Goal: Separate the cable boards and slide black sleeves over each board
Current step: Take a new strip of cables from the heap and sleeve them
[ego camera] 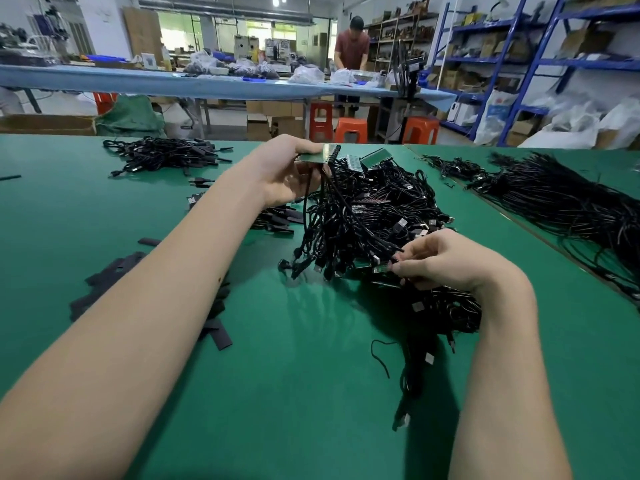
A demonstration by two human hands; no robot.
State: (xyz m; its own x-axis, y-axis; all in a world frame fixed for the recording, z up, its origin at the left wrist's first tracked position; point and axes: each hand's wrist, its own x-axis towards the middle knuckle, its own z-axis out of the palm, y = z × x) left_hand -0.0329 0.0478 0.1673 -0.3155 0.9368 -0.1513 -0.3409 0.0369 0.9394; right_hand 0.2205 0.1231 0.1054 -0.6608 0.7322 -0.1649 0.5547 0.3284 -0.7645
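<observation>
You're gripping the board strip (317,154) in your left hand (294,174), right hand (446,261) seemingly pinching one small board (382,269); be snapping it off cleanly, cables (363,216) untangled

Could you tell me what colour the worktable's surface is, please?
Green: the worktable shows plainly in the head view.

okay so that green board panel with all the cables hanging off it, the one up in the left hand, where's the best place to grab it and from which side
Probably by its bare long edge, opposite the cable row. The green board panel is held about level by the left hand, with cables drooping from its right edge toward the pile. Coming from the left, as that hand does, keeps fingers off the cable joints.
</observation>
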